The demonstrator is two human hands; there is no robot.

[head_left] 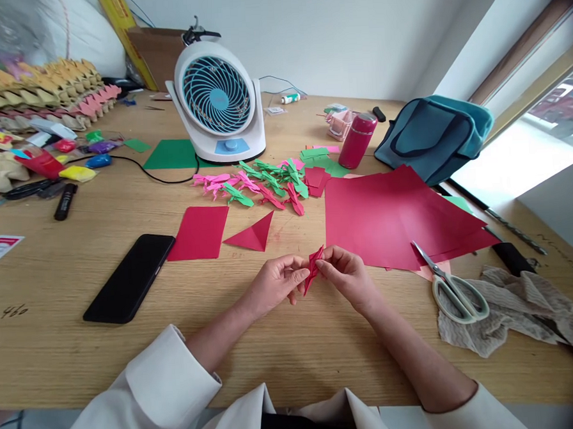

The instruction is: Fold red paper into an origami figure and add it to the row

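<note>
Between my two hands is a small folded red paper piece (313, 271), narrow and pointed at both ends, held above the wooden table. My left hand (281, 282) pinches its left side with thumb and fingers. On the other side, my right hand (343, 274) grips its upper right part. Just beyond lie a red paper triangle (253, 234) with a crease and a stack of red paper rectangles (200, 233). Farther back is a pile of folded paper figures (265, 180) in green, pink and red.
Large red sheets (378, 222) lie to the right, with scissors (456, 292) on a crumpled lace cloth (485, 338). A black phone (130, 278) is at left. Behind stand a white fan (219, 103), a red flask (358, 140) and a blue bag (433, 136).
</note>
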